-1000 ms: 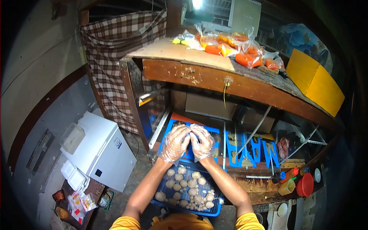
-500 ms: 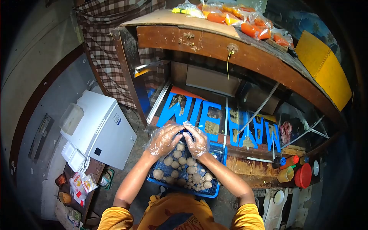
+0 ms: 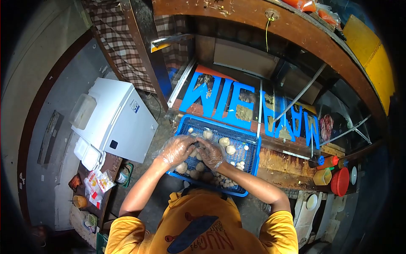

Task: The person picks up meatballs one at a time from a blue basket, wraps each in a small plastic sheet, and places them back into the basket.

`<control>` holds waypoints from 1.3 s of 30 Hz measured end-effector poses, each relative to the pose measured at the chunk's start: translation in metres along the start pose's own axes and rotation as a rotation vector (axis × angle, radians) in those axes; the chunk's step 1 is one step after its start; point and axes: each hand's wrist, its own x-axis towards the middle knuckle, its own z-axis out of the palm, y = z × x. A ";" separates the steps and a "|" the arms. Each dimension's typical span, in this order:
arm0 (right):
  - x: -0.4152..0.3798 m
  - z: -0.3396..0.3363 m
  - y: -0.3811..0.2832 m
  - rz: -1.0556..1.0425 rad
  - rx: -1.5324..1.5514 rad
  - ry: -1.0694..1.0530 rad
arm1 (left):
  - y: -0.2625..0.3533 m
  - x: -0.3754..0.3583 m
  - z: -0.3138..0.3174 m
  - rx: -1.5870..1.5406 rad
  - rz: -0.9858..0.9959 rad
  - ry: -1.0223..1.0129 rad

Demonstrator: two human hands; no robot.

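Both of my hands wear clear plastic gloves and meet at the fingertips over a blue plastic basket. My left hand is on the left, fingers curled inward. My right hand faces it, its fingers bent toward the left ones. Whatever lies between the fingertips is too small or hidden to name. Round beige balls of several sizes lie in the basket, larger ones around the hands and small ones toward the lower right. Some balls are covered by my hands.
A white chest freezer stands at left, beside a small table with packets. Ahead is a wood and glass case with blue lettering. At right are a red bowl and bottles.
The view has shifted, showing more of the basket's far side. My hands have moved slightly down over the balls, still together at the fingertips.
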 end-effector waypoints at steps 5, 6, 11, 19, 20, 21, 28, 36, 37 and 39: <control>-0.025 0.030 0.028 0.027 -0.064 -0.070 | -0.003 -0.016 0.008 0.022 -0.154 -0.243; -0.034 0.045 0.049 0.069 0.046 -0.086 | -0.006 -0.020 0.013 0.041 -0.187 -0.300; -0.051 0.068 0.065 0.251 0.347 -0.205 | -0.026 -0.038 0.037 -0.066 -0.100 -0.375; -0.043 0.048 0.031 0.311 0.050 -0.413 | -0.037 -0.047 0.059 0.156 -0.145 -0.637; -0.038 0.043 0.021 0.314 0.053 -0.411 | -0.039 -0.051 0.064 0.201 -0.120 -0.591; -0.035 0.040 0.015 0.325 0.002 -0.420 | -0.042 -0.054 0.069 0.201 -0.119 -0.596; -0.031 0.032 0.002 0.245 -0.095 -0.454 | -0.063 -0.067 0.090 0.287 -0.061 -0.555; -0.022 0.034 -0.014 0.273 -0.260 -0.643 | -0.042 -0.047 0.077 0.312 -0.165 -0.650; -0.024 0.038 -0.009 0.256 -0.267 -0.621 | -0.042 -0.045 0.077 0.291 -0.211 -0.683; -0.030 0.047 0.006 0.231 -0.235 -0.598 | -0.040 -0.040 0.072 0.273 -0.254 -0.717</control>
